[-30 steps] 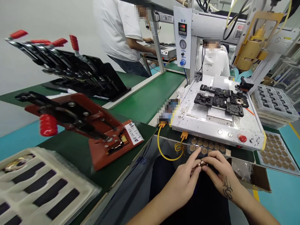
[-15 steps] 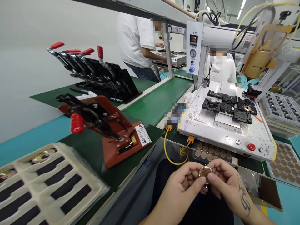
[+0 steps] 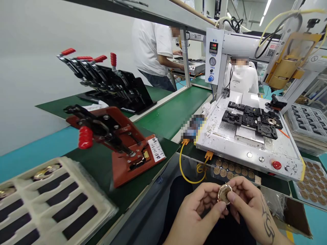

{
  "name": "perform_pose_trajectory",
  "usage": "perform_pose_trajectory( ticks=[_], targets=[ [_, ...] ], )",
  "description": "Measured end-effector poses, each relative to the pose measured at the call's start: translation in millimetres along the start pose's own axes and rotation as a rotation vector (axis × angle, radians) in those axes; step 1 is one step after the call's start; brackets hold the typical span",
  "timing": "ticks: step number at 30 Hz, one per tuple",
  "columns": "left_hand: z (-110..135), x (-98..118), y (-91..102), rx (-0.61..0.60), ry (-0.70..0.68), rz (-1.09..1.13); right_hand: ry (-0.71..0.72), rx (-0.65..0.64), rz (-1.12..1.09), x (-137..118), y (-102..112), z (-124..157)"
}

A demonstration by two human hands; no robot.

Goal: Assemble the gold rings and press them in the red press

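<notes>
A small round watch case with a shiny rose-gold rim and a brownish face sits between my two hands, above my lap. My left hand pinches its left and lower edge between thumb and fingers. From the other side, my right hand grips it, the thumb lying across its right part. The fingertips cover some of the rim. Just beyond my hands lies a sheet of round brown discs, below the front of the white machine.
At left stand a red-brown toggle clamp fixture and a cream tray holding gold pieces. Black clamps stand behind. Black jigs sit on the machine bed beside a red button. A yellow cable hangs in front. Two people work farther back.
The watch case has tilted slightly, and my right thumb has shifted on it. Both hands still hold it. The whole view has moved a little.
</notes>
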State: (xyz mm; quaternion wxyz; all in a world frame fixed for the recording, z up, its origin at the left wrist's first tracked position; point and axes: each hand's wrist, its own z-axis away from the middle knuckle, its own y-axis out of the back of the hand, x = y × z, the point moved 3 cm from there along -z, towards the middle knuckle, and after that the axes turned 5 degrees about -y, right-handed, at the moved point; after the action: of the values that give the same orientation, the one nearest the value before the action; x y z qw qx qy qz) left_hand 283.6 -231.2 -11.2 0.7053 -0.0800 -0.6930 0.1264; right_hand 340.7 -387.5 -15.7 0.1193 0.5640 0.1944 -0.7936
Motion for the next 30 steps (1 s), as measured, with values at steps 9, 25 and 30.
perform_pose_trajectory(
  ticks=[9,25,30],
  targets=[
    [-3.3,2.2,5.2,0.03,-0.007,-0.066,0.049,-0.051,0.12,3.3,3.5,-8.6],
    [-3.3,3.2,14.9,0.1,-0.079,-0.259,0.117,-0.081,0.244,5.3,-3.3,-19.7],
    [-5.7,16.1,20.7,0.114,-0.097,-0.355,0.46,-0.291,0.591,-11.4,-0.3,-32.4]
  ],
)
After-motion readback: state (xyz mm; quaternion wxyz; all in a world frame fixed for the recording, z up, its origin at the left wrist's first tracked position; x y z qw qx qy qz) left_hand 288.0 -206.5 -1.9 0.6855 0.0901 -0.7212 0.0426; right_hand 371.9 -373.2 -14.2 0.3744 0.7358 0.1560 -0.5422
